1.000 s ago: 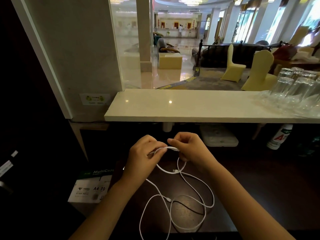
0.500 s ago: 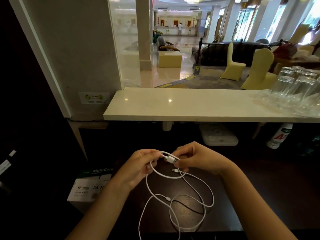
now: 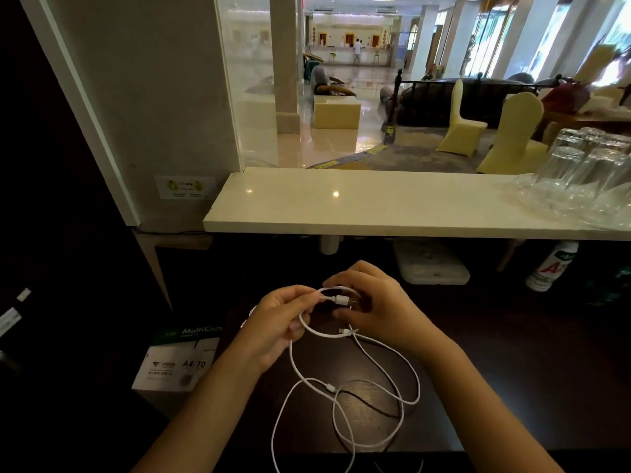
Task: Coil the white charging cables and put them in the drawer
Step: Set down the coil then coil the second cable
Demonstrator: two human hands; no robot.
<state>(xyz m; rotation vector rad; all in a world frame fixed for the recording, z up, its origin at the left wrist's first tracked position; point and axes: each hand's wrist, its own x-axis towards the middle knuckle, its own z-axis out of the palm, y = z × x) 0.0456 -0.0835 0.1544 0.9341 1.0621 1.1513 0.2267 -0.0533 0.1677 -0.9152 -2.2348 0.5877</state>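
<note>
— Two hands on it now? Tell me where things stand.

— Both. My left hand (image 3: 273,326) pinches the white charging cable (image 3: 345,397) just behind its plug, fingers narrow around the cord. My right hand (image 3: 379,308) is curled at three o'clock of the left, fingertips closed on the USB plug (image 3: 343,299) itself.

— What's different from a second ago?

— Back then my hands were bunched together over a tight bend. Since then I've drawn the plug end out between them, and one small loop hangs below, from my left fingers round to six o'clock of the plug.

— And the rest of the cable?

— Loose on the dark desk (image 3: 512,387), sprawled in wide loops toward six o'clock of my hands, with small connectors showing among them. I can't tell whether it's one cable or several.

— So how far along?

— Barely started, I'd say: first turn made, most of the length uncoiled. No drawer in sight. At eight o'clock sits a box of A4 paper (image 3: 177,363); drinking glasses (image 3: 580,169) stand on the white counter (image 3: 375,203) at two o'clock.
</note>
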